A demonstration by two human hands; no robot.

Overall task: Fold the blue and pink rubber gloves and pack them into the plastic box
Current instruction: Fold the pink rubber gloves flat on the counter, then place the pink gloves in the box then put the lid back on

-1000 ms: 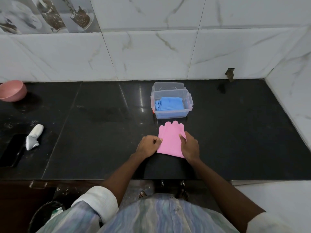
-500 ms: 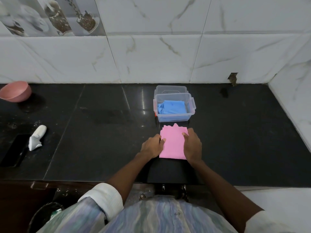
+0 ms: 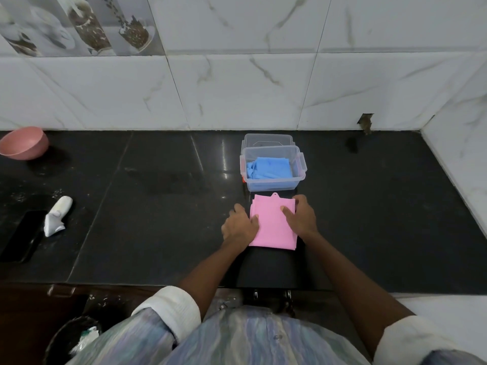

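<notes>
One pink rubber glove (image 3: 272, 222) lies folded flat on the black counter (image 3: 147, 219), just in front of one clear plastic box (image 3: 274, 180). Its long axis runs from the person toward the box, and a small tab sticks out of its far edge. Whether the fold holds one glove or two cannot be told. The left hand (image 3: 239, 227) lies at the glove's left edge with fingers (image 3: 254, 219) loosely bent, touching the pink sheet. The right hand (image 3: 301, 219) presses the right side, its fingers spread fairly straight over the far right corner. Inside the box sits one bundle of folded blue gloves (image 3: 268, 168); their number is hard to make out. One clear lid (image 3: 267, 140) lies behind the box, partly hidden by it. At the left stand one pink bowl (image 3: 23, 143), one white bottle (image 3: 56, 216) lying down, and one dark phone (image 3: 22, 235).
</notes>
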